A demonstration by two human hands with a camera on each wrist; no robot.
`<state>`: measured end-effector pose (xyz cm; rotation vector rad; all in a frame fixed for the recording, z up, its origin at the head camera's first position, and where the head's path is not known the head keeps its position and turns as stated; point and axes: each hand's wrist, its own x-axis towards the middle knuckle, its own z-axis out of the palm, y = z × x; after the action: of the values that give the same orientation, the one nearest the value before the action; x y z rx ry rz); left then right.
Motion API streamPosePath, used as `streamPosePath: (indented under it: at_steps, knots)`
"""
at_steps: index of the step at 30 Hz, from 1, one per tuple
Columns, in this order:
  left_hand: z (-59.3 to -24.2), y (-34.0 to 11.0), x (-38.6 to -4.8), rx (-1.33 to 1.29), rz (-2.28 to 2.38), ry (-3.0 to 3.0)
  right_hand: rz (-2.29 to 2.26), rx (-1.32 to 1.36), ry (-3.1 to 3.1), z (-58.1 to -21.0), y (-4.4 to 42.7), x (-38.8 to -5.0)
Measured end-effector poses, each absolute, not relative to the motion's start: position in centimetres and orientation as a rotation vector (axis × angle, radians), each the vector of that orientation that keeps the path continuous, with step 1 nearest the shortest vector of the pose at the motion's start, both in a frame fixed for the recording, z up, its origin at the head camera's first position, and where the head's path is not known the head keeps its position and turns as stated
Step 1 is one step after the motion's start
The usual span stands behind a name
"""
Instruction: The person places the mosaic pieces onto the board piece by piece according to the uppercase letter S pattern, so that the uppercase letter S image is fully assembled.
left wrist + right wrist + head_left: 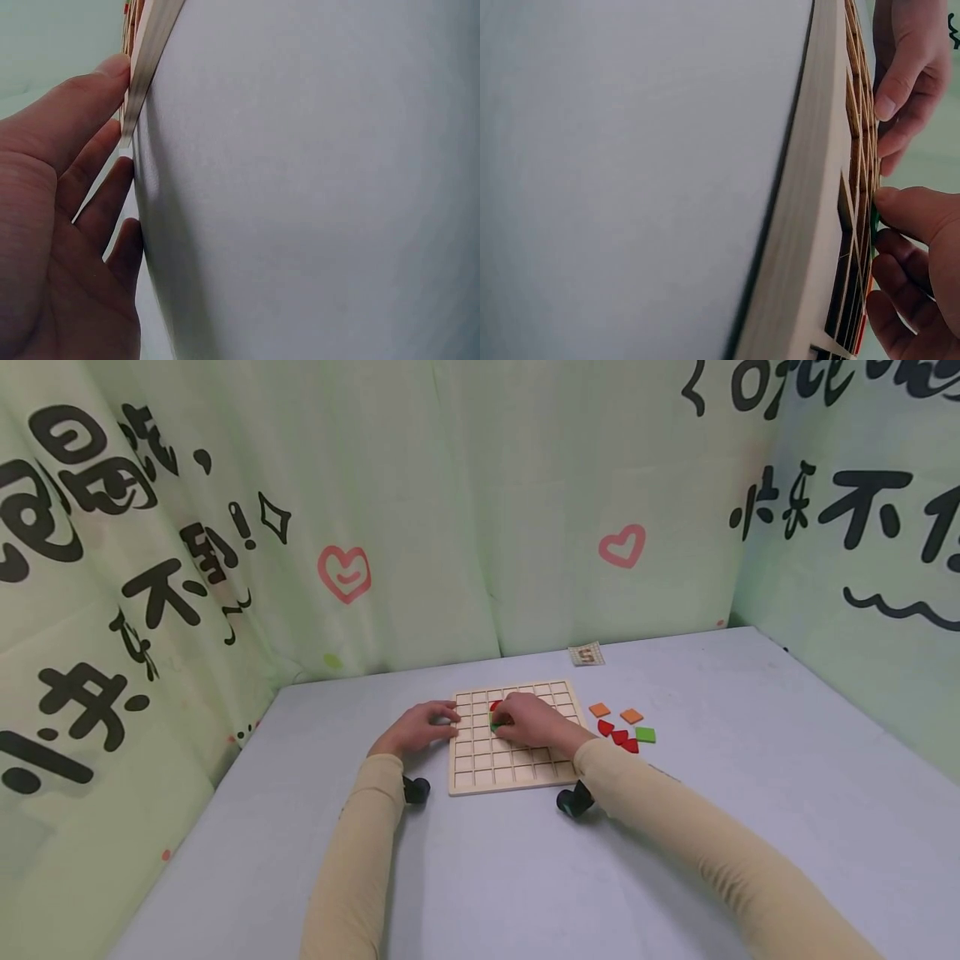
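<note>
A square wooden grid board [480, 781] lies on the table. My left hand [422, 727] is at its left edge; in the left wrist view the thumb [112, 71] touches the board's rim and the other fingers are loosely extended. Over the upper middle of the board, my right hand [534, 722] pinches a green tile [875, 221] between thumb and fingers, low against the grid. Just beyond those fingers a red piece [495, 704] shows in the grid. The right hand covers much of the board's middle.
Right of the board lie orange tiles [632, 716], several red pieces [619, 737] and a light green tile [645, 735]. A small printed card [587, 654] is near the table's far edge. Curtains [465, 527] with writing surround the white table [495, 877].
</note>
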<state>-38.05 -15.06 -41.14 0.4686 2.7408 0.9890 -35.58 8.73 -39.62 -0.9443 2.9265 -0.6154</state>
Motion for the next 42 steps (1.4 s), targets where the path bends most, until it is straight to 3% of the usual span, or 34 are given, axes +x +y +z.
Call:
streamPosePath:
  at_steps: [42]
  knots:
    - [-41.09,-15.06,-38.05,0.46,0.994,2.73,-0.645,-0.865,2.95,-39.64,8.55,-35.38]
